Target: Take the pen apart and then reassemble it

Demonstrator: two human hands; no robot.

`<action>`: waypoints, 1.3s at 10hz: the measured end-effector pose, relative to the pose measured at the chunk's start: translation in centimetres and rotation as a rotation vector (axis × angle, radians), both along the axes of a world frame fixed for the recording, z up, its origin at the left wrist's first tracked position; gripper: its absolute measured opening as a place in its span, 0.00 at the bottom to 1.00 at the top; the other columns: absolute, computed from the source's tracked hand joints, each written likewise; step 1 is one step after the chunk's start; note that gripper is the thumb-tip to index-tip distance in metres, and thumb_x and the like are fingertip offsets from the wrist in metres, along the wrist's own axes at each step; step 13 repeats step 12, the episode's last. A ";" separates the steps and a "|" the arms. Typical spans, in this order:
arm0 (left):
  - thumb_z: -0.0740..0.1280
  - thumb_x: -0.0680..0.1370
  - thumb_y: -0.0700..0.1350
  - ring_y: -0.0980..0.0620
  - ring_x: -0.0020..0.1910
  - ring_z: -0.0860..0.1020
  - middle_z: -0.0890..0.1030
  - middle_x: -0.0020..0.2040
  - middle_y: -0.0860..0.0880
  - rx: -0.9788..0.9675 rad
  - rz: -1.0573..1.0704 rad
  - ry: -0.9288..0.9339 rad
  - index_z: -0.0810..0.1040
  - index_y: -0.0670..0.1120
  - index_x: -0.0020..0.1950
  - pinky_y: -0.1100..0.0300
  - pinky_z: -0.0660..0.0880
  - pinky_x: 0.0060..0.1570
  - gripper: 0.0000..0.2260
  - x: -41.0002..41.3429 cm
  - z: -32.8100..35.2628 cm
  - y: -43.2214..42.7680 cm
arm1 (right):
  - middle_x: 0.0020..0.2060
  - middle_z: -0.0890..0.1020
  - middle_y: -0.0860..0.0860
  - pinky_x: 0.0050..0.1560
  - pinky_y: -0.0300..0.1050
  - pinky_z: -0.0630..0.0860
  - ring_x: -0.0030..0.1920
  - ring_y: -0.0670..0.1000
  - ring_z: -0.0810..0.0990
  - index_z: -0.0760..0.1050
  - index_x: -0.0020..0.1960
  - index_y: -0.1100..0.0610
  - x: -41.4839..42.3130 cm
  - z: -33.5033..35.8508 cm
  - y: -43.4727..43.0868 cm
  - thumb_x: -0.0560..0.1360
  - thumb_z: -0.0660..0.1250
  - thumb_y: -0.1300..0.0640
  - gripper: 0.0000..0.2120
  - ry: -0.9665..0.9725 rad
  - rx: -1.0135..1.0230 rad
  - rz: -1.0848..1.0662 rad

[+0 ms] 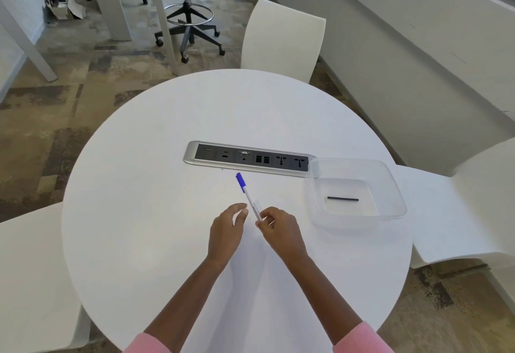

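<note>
My right hand (274, 225) pinching slim white plastic pen with blue cap (249, 197) at tail; my left hand (228, 227) hovering, fingers relaxed, holding nothing. Likely light, stiff, slippery; gripping cap next.

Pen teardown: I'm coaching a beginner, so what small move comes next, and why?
Probably pinch the blue cap with the free left hand and pull it off: the right hand grips the pen by its near end, cap on.

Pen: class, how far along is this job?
Done: nothing visibly; the pen looks whole, blue cap on. In hand: the right hand pinches its near end; the left hand hovers open beside. Left: seemingly everything; a black stick lies in the tray.
</note>
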State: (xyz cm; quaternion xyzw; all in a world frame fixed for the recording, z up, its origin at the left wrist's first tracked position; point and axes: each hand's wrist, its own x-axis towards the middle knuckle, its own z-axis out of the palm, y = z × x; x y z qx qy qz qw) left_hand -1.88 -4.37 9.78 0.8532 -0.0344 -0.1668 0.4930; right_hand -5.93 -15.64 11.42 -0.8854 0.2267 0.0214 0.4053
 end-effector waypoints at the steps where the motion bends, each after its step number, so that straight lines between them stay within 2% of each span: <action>1: 0.58 0.80 0.45 0.49 0.73 0.62 0.68 0.72 0.46 0.161 -0.074 -0.127 0.70 0.44 0.68 0.60 0.61 0.68 0.17 0.4 -1.3 0.8 | 0.41 0.80 0.54 0.43 0.47 0.77 0.37 0.50 0.75 0.75 0.49 0.60 0.3 -1.5 0.2 0.72 0.65 0.58 0.08 0.068 -0.009 -0.096; 2: 0.54 0.81 0.47 0.49 0.76 0.49 0.55 0.77 0.47 0.359 -0.207 -0.208 0.60 0.46 0.74 0.56 0.51 0.73 0.21 1.0 -2.6 1.6 | 0.44 0.79 0.58 0.41 0.44 0.71 0.39 0.50 0.73 0.75 0.47 0.61 0.7 -2.8 0.4 0.72 0.63 0.60 0.06 0.125 -0.041 -0.148; 3: 0.53 0.81 0.48 0.45 0.76 0.45 0.50 0.77 0.45 0.502 -0.288 -0.282 0.54 0.46 0.76 0.54 0.45 0.74 0.23 1.5 -3.7 2.3 | 0.45 0.79 0.59 0.40 0.42 0.68 0.40 0.55 0.75 0.74 0.47 0.62 1.0 -3.6 0.8 0.72 0.61 0.62 0.06 0.158 -0.029 -0.188; 4: 0.51 0.81 0.50 0.44 0.76 0.44 0.47 0.77 0.45 0.594 -0.342 -0.271 0.50 0.46 0.76 0.53 0.43 0.73 0.24 1.7 -4.7 2.8 | 0.48 0.80 0.59 0.47 0.46 0.72 0.48 0.58 0.78 0.72 0.53 0.62 1.3 -4.2 1.2 0.72 0.62 0.61 0.10 0.175 -0.025 -0.192; 5: 0.49 0.81 0.51 0.44 0.76 0.43 0.45 0.77 0.44 0.655 -0.384 -0.273 0.47 0.46 0.76 0.53 0.42 0.73 0.25 1.9 -5.6 3.5 | 0.48 0.80 0.60 0.50 0.50 0.75 0.48 0.59 0.78 0.70 0.56 0.61 1.4 -4.7 1.7 0.73 0.61 0.61 0.12 0.183 -0.040 -0.179; 6: 0.52 0.81 0.49 0.42 0.76 0.47 0.50 0.77 0.43 0.611 -0.394 -0.281 0.52 0.44 0.76 0.51 0.45 0.73 0.25 2.1 -6.2 3.9 | 0.47 0.78 0.61 0.48 0.52 0.75 0.47 0.60 0.78 0.69 0.55 0.62 1.4 -4.8 2.1 0.73 0.60 0.62 0.12 0.193 -0.047 -0.182; 7: 0.60 0.79 0.45 0.37 0.73 0.57 0.60 0.74 0.39 0.558 -0.381 -0.332 0.62 0.40 0.73 0.44 0.55 0.71 0.23 2.1 -6.9 4.2 | 0.47 0.77 0.60 0.47 0.53 0.76 0.46 0.60 0.77 0.69 0.55 0.61 1.4 -5.0 2.4 0.72 0.60 0.62 0.11 0.191 -0.035 -0.203; 8: 0.63 0.77 0.45 0.36 0.71 0.63 0.65 0.72 0.38 0.581 -0.393 -0.359 0.67 0.39 0.70 0.41 0.60 0.67 0.23 2.2 -7.5 4.3 | 0.48 0.78 0.61 0.47 0.49 0.73 0.47 0.59 0.77 0.69 0.55 0.61 1.5 -5.2 2.4 0.72 0.60 0.62 0.12 0.196 -0.037 -0.205; 9: 0.57 0.76 0.49 0.35 0.63 0.73 0.73 0.66 0.37 0.627 -0.419 -0.372 0.74 0.39 0.64 0.40 0.70 0.58 0.22 2.3 -7.8 4.4 | 0.48 0.78 0.60 0.45 0.45 0.70 0.48 0.58 0.77 0.70 0.56 0.60 1.5 -5.5 2.3 0.73 0.61 0.62 0.12 0.193 -0.023 -0.211; 11: 0.38 0.81 0.53 0.37 0.60 0.76 0.76 0.63 0.38 0.710 -0.476 -0.406 0.76 0.39 0.62 0.42 0.73 0.54 0.31 2.3 -9.3 4.7 | 0.48 0.79 0.61 0.49 0.46 0.71 0.49 0.58 0.77 0.70 0.56 0.60 1.1 -5.4 1.8 0.73 0.62 0.60 0.12 0.180 -0.006 -0.202; 13: 0.37 0.81 0.54 0.37 0.61 0.75 0.75 0.64 0.37 0.683 -0.423 -0.456 0.75 0.39 0.63 0.41 0.72 0.55 0.32 2.4 -10.0 4.5 | 0.50 0.79 0.59 0.49 0.46 0.71 0.50 0.57 0.77 0.72 0.55 0.60 0.7 -5.0 0.9 0.74 0.61 0.60 0.10 0.108 -0.007 -0.248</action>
